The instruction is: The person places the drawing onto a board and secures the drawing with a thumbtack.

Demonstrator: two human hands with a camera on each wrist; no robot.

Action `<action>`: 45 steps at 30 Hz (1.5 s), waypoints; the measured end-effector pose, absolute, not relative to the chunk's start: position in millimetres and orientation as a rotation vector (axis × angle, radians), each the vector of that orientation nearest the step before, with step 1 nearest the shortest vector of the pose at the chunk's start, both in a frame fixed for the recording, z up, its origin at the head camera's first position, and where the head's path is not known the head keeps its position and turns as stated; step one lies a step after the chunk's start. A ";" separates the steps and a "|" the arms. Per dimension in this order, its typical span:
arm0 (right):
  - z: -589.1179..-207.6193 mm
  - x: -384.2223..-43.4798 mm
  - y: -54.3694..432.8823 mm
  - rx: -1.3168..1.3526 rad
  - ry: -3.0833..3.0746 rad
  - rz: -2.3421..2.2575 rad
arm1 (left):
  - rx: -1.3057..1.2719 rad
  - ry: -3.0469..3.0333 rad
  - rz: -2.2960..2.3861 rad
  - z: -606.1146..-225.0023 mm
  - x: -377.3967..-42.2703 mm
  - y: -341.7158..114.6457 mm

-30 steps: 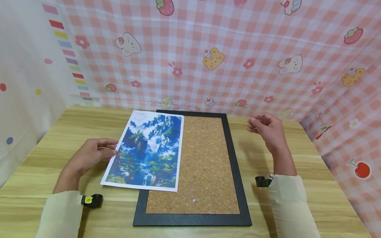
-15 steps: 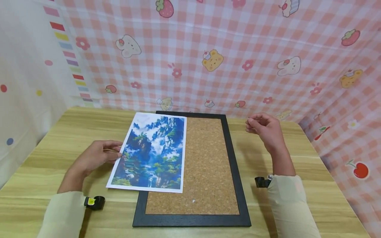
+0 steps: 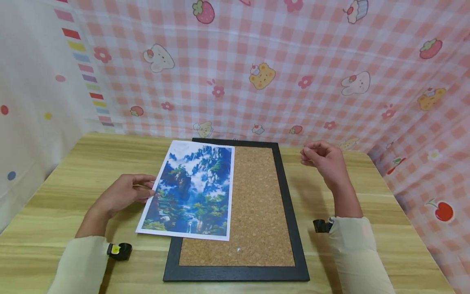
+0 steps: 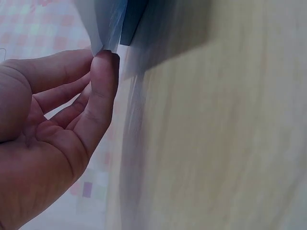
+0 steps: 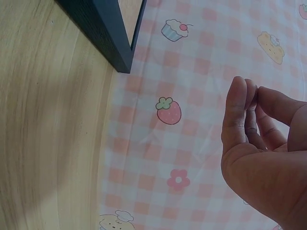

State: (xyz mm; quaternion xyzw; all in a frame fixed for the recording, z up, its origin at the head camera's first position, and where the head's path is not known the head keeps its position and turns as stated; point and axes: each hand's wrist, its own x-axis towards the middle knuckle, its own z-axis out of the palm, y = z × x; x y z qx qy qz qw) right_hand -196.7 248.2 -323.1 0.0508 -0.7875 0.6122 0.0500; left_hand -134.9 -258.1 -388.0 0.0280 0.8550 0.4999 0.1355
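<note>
A printed picture (image 3: 189,190) of blue mountains and green trees, with a white border, lies at a slant over the left part of a black-framed cork board (image 3: 262,212). My left hand (image 3: 126,194) pinches its left edge between thumb and fingers; the left wrist view shows the hand (image 4: 62,105) at the edge of the sheet. To the right of the board, my right hand (image 3: 327,161) is raised with its thumb and fingertips together. In the right wrist view, no object can be made out in the right hand (image 5: 259,134).
The board rests on a wooden table (image 3: 382,228), its far edge close to a pink checked cloth (image 3: 235,65) hung behind. Black wrist cameras sit at each sleeve. A small white speck (image 3: 238,249) shows low on the cork.
My left hand has moved right, carrying the picture further over the cork board. The right hand has shifted slightly left, fingertips still together.
</note>
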 end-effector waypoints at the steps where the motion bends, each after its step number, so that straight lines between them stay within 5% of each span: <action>1: -322.8 -197.0 248.0 0.154 -2.402 1.860 | 0.079 2.474 1.450 -388.1 -135.1 -257.5; 45: -327.6 -199.1 243.9 0.169 -2.425 1.852 | 0.195 2.411 1.434 -382.8 -145.7 -229.4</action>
